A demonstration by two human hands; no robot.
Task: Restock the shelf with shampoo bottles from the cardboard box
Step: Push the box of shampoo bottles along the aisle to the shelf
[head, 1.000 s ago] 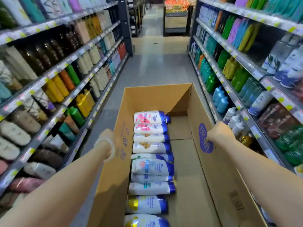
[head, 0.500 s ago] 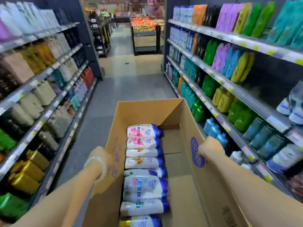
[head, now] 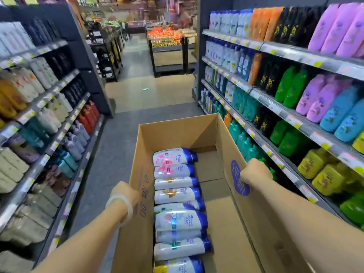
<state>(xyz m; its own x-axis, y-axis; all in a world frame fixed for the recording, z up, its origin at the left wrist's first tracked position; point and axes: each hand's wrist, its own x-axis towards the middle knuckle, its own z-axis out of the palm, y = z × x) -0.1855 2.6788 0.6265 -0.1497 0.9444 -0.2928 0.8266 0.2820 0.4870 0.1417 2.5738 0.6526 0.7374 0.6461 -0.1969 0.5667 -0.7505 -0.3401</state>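
Note:
An open cardboard box [head: 177, 133] stretches ahead of me down the aisle. Several white shampoo bottles with blue caps [head: 175, 196] lie in a row along its left side. My left hand [head: 126, 192], with a pale bangle on the wrist, grips the outside of the box's left wall. My right hand [head: 254, 172] grips the top edge of the right wall, fingers curled over it. The box's right half shows bare cardboard floor.
Shelves [head: 262, 91] of coloured bottles line the right side; another shelf unit [head: 49, 99] with bottles lines the left. The grey aisle floor [head: 126, 123] runs ahead to a produce stand [head: 167, 48] at the far end, where a person stands.
The box and I have moved forward along the aisle, and the view has lifted. Both hands keep the same hold on the box walls.

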